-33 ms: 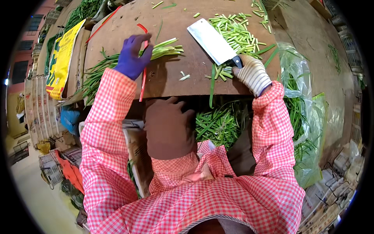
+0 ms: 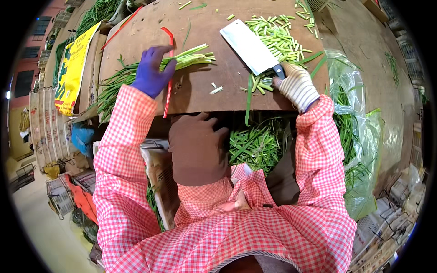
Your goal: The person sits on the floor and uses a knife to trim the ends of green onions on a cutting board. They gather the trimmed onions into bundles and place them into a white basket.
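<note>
- Left hand in a smooth purple glove [image 2: 152,75]: over the bundle, fingers part-bent, thumb apart; grip cannot be determined.
- Right hand in a white, dark-striped knit glove [image 2: 298,87]: closed around the black handle [image 2: 277,71] of a broad, rectangular metal cleaver [image 2: 249,48].
- Long, slender green stalk bundle [image 2: 195,57]: under the left hand, the nearer one; long axis left-to-right, pale ends toward the cleaver, apart from it.
- Flat, glossy red strip [image 2: 168,91]: beside the left thumb, crosswise to the bundle.
- Short, cylindrical green cut pieces [image 2: 277,41]: piled beyond the cleaver on the scuffed brown worktop [image 2: 200,22].
</note>
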Demonstrator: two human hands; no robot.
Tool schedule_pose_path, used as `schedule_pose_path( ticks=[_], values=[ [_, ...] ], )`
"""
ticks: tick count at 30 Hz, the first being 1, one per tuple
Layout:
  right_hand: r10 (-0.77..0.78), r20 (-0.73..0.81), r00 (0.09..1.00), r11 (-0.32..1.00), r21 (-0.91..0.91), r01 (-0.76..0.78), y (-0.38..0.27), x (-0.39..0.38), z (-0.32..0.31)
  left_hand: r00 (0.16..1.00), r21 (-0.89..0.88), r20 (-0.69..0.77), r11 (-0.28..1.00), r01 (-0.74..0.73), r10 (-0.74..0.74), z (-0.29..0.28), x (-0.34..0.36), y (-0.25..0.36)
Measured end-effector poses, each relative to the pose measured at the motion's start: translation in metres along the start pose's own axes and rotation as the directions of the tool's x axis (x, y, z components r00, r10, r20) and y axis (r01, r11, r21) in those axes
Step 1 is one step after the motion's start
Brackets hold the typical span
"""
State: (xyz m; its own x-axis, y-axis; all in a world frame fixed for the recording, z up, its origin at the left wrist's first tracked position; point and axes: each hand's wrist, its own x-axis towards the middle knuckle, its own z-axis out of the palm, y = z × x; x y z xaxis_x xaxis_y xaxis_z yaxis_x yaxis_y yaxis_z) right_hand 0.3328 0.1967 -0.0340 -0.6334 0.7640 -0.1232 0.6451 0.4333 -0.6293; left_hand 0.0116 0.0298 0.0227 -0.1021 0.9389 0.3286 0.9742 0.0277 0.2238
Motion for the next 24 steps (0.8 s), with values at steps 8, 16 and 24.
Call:
schedule_pose_path(
  ticks=[8,16,24],
  values=[
    [0.138,-0.092,0.986,0.985,-0.091,-0.146,-0.002,0.03,-0.049,0.993,0.098,0.104,0.994,0.052,-0.063,0.023,-0.03,-0.012],
    [0.023,-0.172,0.985,0.924,-0.373,-0.087,0.066,0.105,-0.076,0.994,0.155,0.086,0.985,-0.081,0.068,0.023,-0.035,-0.003],
    [-0.042,-0.052,0.998,0.78,-0.625,0.0,0.065,0.131,-0.073,0.983,0.134,0.156,0.984,-0.114,0.093,0.012,-0.03,0.016]
  ],
)
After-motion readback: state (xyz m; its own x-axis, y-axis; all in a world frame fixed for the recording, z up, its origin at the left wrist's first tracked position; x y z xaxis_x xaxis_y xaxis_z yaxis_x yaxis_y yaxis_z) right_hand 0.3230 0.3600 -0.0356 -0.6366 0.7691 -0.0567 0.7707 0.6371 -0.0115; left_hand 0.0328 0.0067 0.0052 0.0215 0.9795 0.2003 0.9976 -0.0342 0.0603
